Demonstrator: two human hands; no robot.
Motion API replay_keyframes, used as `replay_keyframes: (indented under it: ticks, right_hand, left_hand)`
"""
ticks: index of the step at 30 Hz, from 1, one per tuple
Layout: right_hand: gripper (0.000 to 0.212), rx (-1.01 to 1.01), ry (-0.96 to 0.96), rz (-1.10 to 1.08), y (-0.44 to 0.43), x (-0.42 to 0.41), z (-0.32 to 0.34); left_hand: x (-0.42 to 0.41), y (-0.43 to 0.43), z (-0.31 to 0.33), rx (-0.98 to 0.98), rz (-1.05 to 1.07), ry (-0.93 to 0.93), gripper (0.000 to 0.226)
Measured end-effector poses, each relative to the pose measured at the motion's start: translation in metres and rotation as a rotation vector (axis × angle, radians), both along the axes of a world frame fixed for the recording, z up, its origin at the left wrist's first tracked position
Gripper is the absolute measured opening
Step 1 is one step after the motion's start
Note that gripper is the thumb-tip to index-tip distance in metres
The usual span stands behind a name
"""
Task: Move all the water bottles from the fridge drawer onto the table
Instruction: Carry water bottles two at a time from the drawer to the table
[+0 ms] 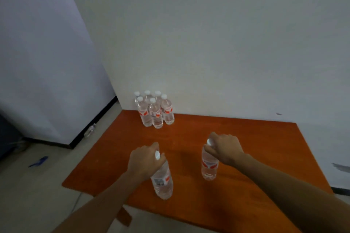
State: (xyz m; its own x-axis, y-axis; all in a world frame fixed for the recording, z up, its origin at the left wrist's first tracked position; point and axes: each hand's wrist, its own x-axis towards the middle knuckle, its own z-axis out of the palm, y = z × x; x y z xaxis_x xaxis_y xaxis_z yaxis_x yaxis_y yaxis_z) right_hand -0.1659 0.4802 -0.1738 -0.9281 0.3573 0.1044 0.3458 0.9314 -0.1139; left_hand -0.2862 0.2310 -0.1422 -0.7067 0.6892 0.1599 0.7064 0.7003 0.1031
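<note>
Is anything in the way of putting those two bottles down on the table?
No, nothing visible. The near-left bottle and the near-right bottle are both over bare orange table. The six other bottles stand bunched far back in the corner by the wall, well clear of both.

Two hands [144, 159] [224, 147] gripping upright bottles [162, 181] [209, 164] on orange table [255, 157]
</note>
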Motion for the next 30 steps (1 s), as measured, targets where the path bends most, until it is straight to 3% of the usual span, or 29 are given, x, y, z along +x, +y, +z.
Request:
replay_keyframes:
  ticks: [6, 15, 25, 30]
  right_hand:
    - [0.045, -0.024, 0.07, -0.106, 0.008, -0.086, 0.005]
    - [0.043, -0.14, 0.129, -0.134, 0.056, -0.201, -0.012]
    - [0.035, -0.294, 0.081, -0.078, 0.1, -0.311, -0.053]
    - [0.035, -0.35, 0.027, -0.054, 0.113, -0.34, -0.062]
  left_hand:
    - [-0.114, 0.034, 0.015, 0.097, -0.055, -0.012, 0.027]
    - [-0.229, 0.105, -0.019, 0.114, -0.101, -0.114, 0.022]
    - [-0.317, 0.173, -0.068, 0.063, -0.217, -0.212, 0.019]
    - [-0.341, 0.19, -0.082, 0.028, -0.254, -0.219, 0.031]
